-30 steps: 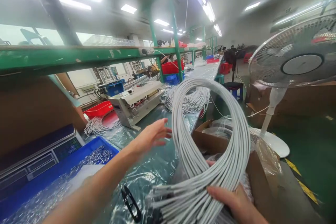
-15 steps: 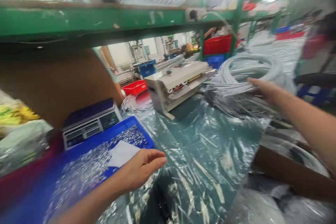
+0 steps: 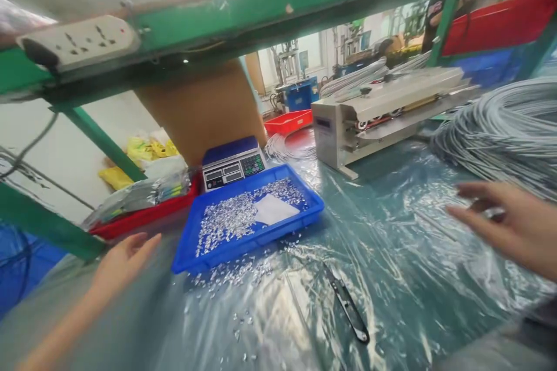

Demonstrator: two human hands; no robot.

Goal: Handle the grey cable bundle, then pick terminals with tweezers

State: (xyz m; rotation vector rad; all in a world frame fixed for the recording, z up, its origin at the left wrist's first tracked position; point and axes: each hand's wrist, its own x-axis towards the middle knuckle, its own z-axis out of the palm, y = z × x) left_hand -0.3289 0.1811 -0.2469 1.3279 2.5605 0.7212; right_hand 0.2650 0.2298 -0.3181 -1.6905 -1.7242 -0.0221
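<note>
Head view: the blue tray (image 3: 190,243), strewn with small silvery bits and a white slip, sits mid-worktop toward the back edge. The left hand (image 3: 119,264) hovers open just beside it; the right hand (image 3: 517,226), fingers spread, hangs near grey cable coils (image 3: 500,133).

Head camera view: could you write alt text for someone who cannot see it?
Two bare, open hands hover over a bench covered in clear plastic sheet: the left hand beside a red tray, the right hand near a pile of grey cables. Between them sit a blue tray of small silvery pieces, a scale and black snips.
</note>
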